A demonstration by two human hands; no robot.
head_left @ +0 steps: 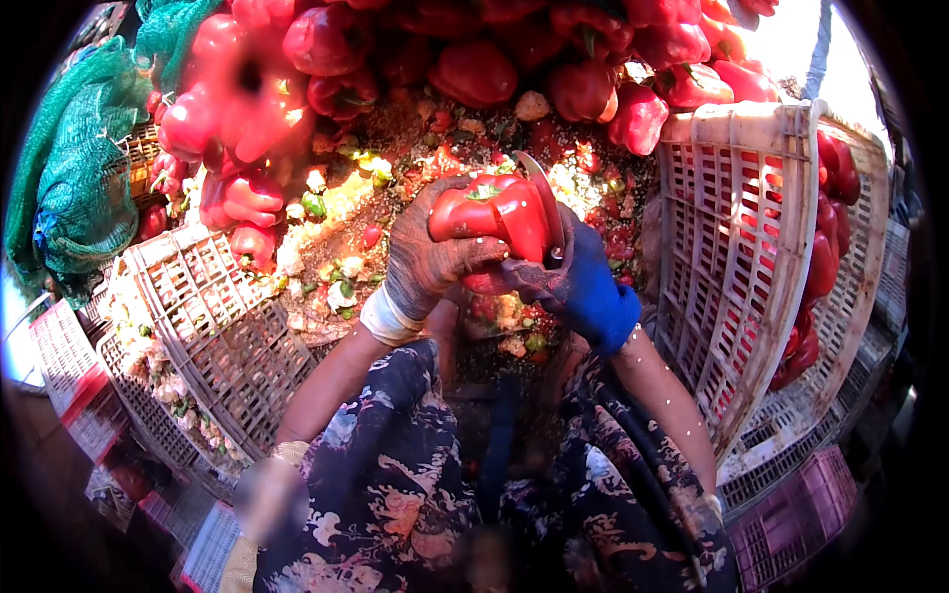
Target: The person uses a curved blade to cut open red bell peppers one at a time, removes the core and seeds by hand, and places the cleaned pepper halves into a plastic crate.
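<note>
A red bell pepper (494, 212) with a green patch at its stem end is held up in the middle of the view. My left hand (425, 247), in a dark, worn glove with a white cuff, is closed around its left side. My right hand (593, 287), in a blue glove, grips a knife with a curved blade (542, 198); its handle is hidden in the fist. The blade lies along the pepper's right side; how deep it sits I cannot tell. Red pepper also shows beneath my fingers.
A big heap of red peppers (474, 74) fills the far side. Seeds, cores and scraps (341, 272) litter the ground. At right, a tilted pale crate (727, 237) stands beside another with peppers. Another slatted crate (213, 301) leans at left, below a green mesh bag (84, 188).
</note>
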